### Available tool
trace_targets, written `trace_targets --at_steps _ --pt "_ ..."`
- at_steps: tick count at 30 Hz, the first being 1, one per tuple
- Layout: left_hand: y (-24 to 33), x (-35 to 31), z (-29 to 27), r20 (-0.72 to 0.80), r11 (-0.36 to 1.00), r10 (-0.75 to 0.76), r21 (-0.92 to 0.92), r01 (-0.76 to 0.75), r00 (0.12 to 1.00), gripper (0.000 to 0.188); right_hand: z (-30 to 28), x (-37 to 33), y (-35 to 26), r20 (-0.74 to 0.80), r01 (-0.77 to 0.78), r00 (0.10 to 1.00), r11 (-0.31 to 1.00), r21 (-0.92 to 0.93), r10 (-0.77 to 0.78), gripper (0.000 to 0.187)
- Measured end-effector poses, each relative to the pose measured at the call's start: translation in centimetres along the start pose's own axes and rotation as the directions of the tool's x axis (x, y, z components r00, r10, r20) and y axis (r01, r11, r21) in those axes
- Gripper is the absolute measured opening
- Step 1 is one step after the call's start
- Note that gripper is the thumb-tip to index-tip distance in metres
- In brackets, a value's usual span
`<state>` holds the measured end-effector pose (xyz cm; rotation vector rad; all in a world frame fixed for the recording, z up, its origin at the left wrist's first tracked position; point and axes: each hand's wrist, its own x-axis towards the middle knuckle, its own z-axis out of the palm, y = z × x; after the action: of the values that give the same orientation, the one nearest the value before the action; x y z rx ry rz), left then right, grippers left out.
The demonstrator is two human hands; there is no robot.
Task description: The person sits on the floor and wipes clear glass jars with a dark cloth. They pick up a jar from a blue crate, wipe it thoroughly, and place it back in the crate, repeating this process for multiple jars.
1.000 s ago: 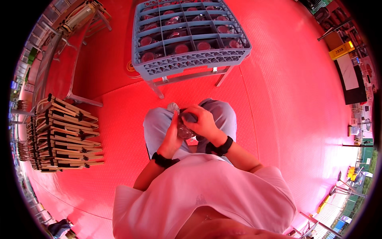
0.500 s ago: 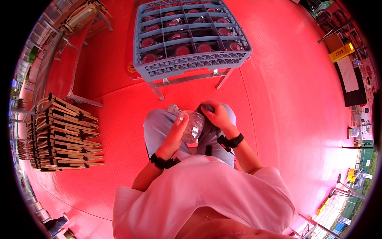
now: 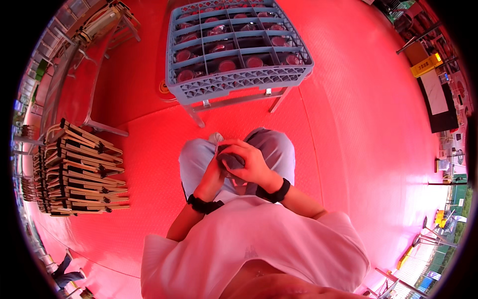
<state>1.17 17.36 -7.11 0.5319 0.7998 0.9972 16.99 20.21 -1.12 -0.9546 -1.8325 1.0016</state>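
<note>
Above my lap, my left hand (image 3: 211,178) is wrapped round a clear glass (image 3: 240,187), mostly hidden by my hands. My right hand (image 3: 255,163) presses a dark cloth (image 3: 232,160) over the upper part of that glass, its fingers curled round from above. Both hands meet here, close to my knees. In front of me stands a blue-grey glass rack (image 3: 244,83) divided into square compartments. Several clear glasses, such as one upturned glass (image 3: 227,66), sit in its compartments.
The rack rests on a low metal stand (image 3: 234,101). At left is a stack of folded wooden-framed chairs (image 3: 84,174), with a long metal-legged table (image 3: 82,84) behind it. Red flooring surrounds me. A yellow sign (image 3: 426,65) stands at far right.
My right hand has moved left and brought the dark cloth onto the glass. The glass, plainly visible before, is now mostly covered. At lower left, a person's legs show more.
</note>
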Motion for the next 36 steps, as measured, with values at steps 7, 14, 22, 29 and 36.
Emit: trace_targets --at_steps 7,14,22,29,36 --pt "0.1 -0.2 0.2 -0.006 1.000 -0.014 0.024 0.014 1.000 0.045 -0.3 0.0 -0.3 0.049 -0.020 0.999 1.000 -0.014 0.021 0.023" --pt "-0.5 0.0 0.0 -0.074 0.985 -0.038 -0.172 0.025 0.997 0.042 -0.1 -0.2 1.1 -0.010 -0.125 0.992 0.992 0.015 0.125 0.027" --pt "0.5 -0.8 1.1 -0.085 0.996 -0.069 0.046 0.073 0.994 0.037 -0.8 -0.7 5.8 -0.006 -0.241 0.970 0.968 0.062 0.242 0.031" --pt "1.6 -0.8 0.9 -0.020 0.986 -0.116 -0.126 0.113 0.993 0.035 -3.1 -2.6 8.2 -0.030 -0.427 0.904 0.904 0.011 0.427 0.026" --pt "1.5 1.0 -0.3 -0.074 0.970 -0.092 -0.230 0.073 0.993 0.037 -5.7 0.6 -1.2 -0.102 -0.072 0.993 0.996 -0.061 0.065 0.024"
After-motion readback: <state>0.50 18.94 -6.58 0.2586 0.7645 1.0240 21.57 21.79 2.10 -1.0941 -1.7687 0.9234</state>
